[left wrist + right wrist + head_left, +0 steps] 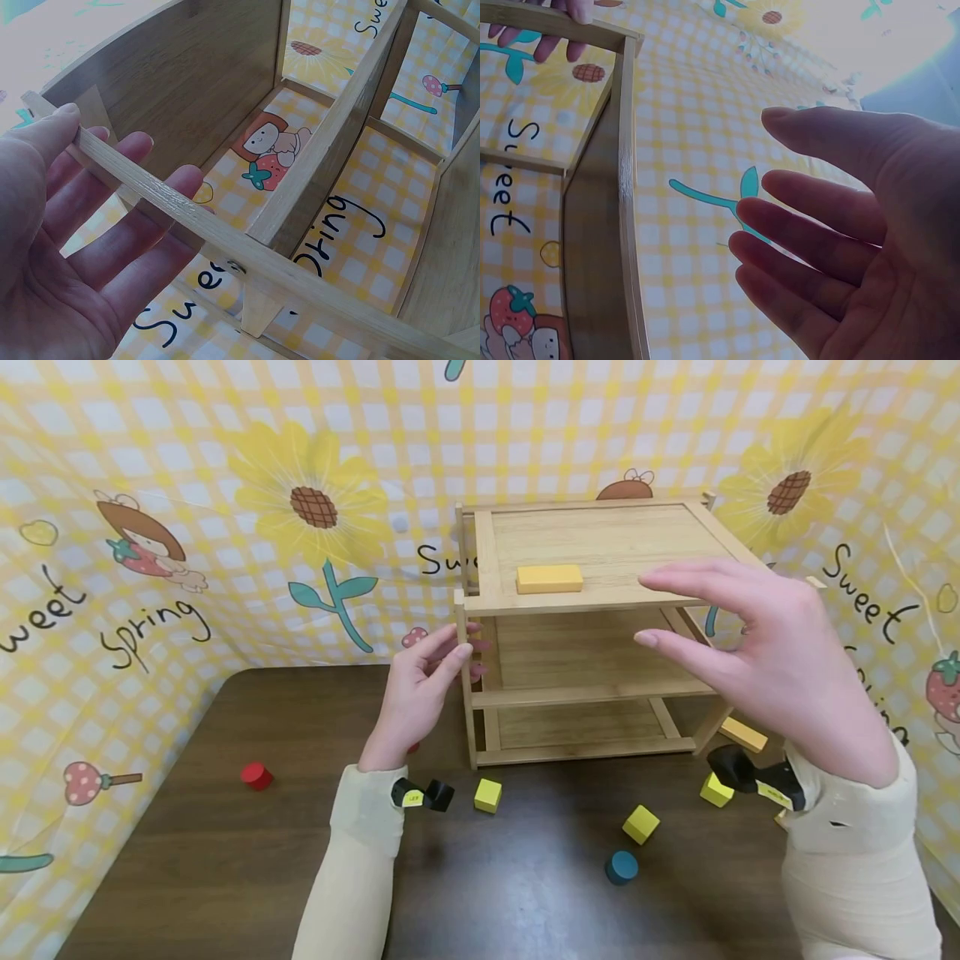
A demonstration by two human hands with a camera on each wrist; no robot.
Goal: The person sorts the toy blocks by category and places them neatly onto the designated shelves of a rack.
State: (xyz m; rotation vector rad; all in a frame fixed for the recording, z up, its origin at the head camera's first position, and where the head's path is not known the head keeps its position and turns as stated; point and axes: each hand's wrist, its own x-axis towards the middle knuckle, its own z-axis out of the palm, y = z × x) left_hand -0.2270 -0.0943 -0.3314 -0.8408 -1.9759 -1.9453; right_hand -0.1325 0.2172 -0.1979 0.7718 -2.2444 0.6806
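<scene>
A three-tier wooden shelf (592,697) stands at the back of the table. My left hand (416,681) holds its front left post, thumb on the near side and fingers passing behind; the left wrist view shows the same hand (97,232) around the post (187,214). On the top board lies a yellow rectangular block (549,579). My right hand (780,652) hovers in front of the shelf's right side, thumb and fingers apart, holding nothing. In the right wrist view this hand (855,240) is beside the shelf frame (626,187), not touching it.
Yellow cubes lie in front of the shelf, one cube (487,796) near its left post and another (641,824) near a blue cylinder (622,867). A red cylinder (257,776) sits at left. By the shelf's right leg lies a yellow-orange block (743,734). Checkered cloth (420,435) surrounds the table.
</scene>
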